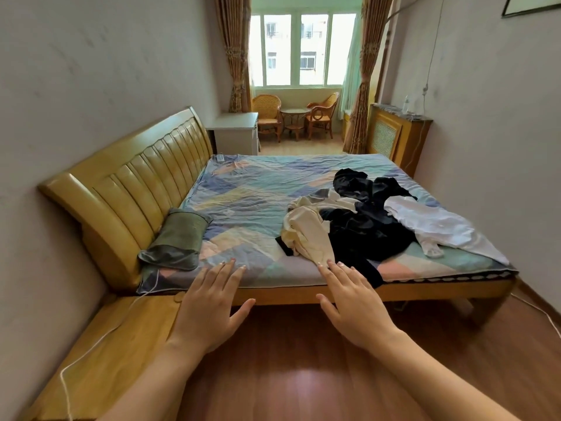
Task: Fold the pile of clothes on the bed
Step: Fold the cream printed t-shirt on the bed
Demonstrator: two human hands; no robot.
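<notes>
The person stands at the side of the bed (243,208) with both arms stretched forward over the wooden floor (288,360). The left hand (209,302) is flat with its fingers straight and spread, palm down, holding nothing, its fingertips reaching above the near edge of the patchwork sheet. The right hand (352,302) is likewise flat and spread, holding nothing; its fingertips lie just at the near end of the cream garment (306,232), though whether they touch it cannot be told. The pile of clothes (364,220) lies unfolded on the right half of the bed: the cream garment on its left, black clothes (367,232) in the middle and a white garment (437,226) on the right. A green pillow (176,241) rests against the headboard (136,183)
</notes>
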